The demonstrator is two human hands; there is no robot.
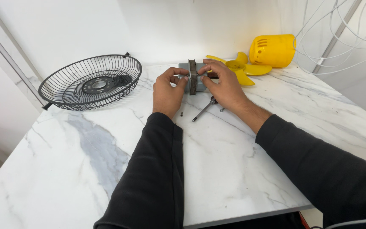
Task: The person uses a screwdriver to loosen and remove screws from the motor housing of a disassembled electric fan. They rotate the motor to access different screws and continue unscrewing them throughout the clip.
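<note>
A small grey fan motor (193, 76) with a dark laminated band around its middle stands on the white marble table (217, 169). My left hand (167, 91) grips its left side and my right hand (225, 85) grips its right side. A screwdriver (204, 109) lies on the table just below my right hand, with small screws (181, 113) beside it. Both arms wear black sleeves.
A black wire fan guard (90, 81) lies dish-up at the far left. Yellow fan blades (244, 68) and a yellow motor cover (273, 51) sit at the back right by the wall. White cables (339, 42) hang at the far right.
</note>
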